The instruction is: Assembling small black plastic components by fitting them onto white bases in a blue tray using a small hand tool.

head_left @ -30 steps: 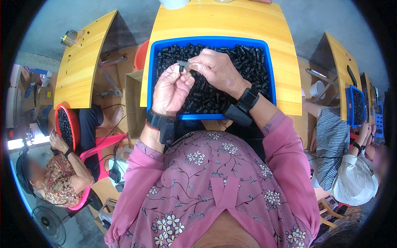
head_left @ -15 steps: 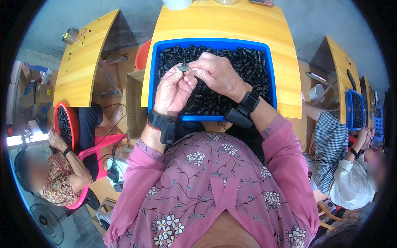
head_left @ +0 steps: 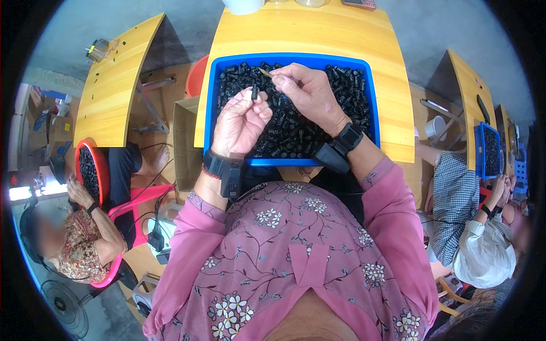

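Note:
Between the thumb and fingers of my left hand (head_left: pixel 242 120) stands a small black cylindrical part (head_left: pixel 255 92). My right hand (head_left: pixel 310 94) pinches a thin, pointed, brownish blade-like tool (head_left: pixel 265 73), whose tip points left, a little above and apart from the black part. Both hands hang over a blue tray (head_left: pixel 375 113) filled with many similar black parts (head_left: pixel 290 128). Each wrist wears a dark strap with a small box.
The tray rests on a yellow wooden table (head_left: pixel 307 31). A cardboard box (head_left: pixel 186 128) and a red tub (head_left: pixel 197 77) stand left of it. On the left, a person (head_left: pixel 91 227) works over a red basin (head_left: pixel 102 170); on the right, another person (head_left: pixel 483 250) sits by a blue tray (head_left: pixel 489 150).
My right hand has drawn back from the left one, up and to the right, with the blade-like tool. The black part in my left hand now shows upright.

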The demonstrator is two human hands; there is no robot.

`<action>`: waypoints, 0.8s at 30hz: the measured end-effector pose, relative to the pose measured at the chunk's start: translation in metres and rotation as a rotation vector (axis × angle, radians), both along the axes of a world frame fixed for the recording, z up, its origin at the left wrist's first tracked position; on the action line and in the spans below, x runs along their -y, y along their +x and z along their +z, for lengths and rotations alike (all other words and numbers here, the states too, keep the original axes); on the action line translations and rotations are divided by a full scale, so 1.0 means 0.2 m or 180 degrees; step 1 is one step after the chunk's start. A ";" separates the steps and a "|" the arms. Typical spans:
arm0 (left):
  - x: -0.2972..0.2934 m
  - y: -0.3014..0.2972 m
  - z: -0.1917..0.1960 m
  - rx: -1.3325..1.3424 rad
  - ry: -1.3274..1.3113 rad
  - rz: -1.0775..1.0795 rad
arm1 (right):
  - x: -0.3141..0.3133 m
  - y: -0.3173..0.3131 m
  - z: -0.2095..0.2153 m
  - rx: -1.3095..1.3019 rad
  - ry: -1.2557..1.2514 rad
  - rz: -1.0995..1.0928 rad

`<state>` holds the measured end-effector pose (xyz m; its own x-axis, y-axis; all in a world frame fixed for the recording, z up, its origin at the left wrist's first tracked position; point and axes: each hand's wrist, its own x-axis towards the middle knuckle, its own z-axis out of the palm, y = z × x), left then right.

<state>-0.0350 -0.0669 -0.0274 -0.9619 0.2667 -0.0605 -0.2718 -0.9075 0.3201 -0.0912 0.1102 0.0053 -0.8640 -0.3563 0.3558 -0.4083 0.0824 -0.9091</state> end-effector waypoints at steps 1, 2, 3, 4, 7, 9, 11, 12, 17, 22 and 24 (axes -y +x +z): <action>0.00 0.00 0.00 -0.0001 -0.0001 -0.0001 | 0.01 0.00 0.00 -0.0001 -0.0001 -0.0001; 0.00 0.00 -0.01 0.0074 -0.0051 0.0034 | 0.02 0.01 0.01 0.0088 0.0158 0.0053; 0.00 0.00 -0.01 0.0149 -0.0103 0.0070 | 0.03 0.02 0.01 0.0178 0.0316 0.0107; -0.01 0.00 0.00 0.0150 -0.0105 0.0068 | 0.03 0.03 0.02 0.0180 0.0314 0.0105; -0.02 0.01 0.01 0.0368 -0.0236 0.0148 | 0.03 0.04 0.05 0.0225 0.0283 0.0238; -0.02 0.01 -0.01 0.0101 -0.0389 0.0069 | 0.03 0.03 0.06 0.0368 0.0328 0.0494; 0.00 0.01 -0.02 -0.0077 -0.0376 -0.0055 | 0.01 0.01 0.06 0.0281 0.0385 0.0514; 0.00 0.00 -0.02 -0.0255 -0.0356 -0.0174 | 0.00 0.00 0.06 0.0193 0.0450 0.0539; 0.01 0.04 0.05 -0.0281 -0.0300 0.0281 | -0.07 -0.07 0.03 -0.0273 0.0770 0.0198; 0.19 0.15 0.16 -0.0474 -0.0842 0.1138 | -0.13 -0.06 0.05 -0.0017 0.1473 0.0580; 0.35 0.19 0.11 -0.0367 -0.0962 0.1611 | -0.13 -0.04 0.06 -0.0114 0.1789 0.1056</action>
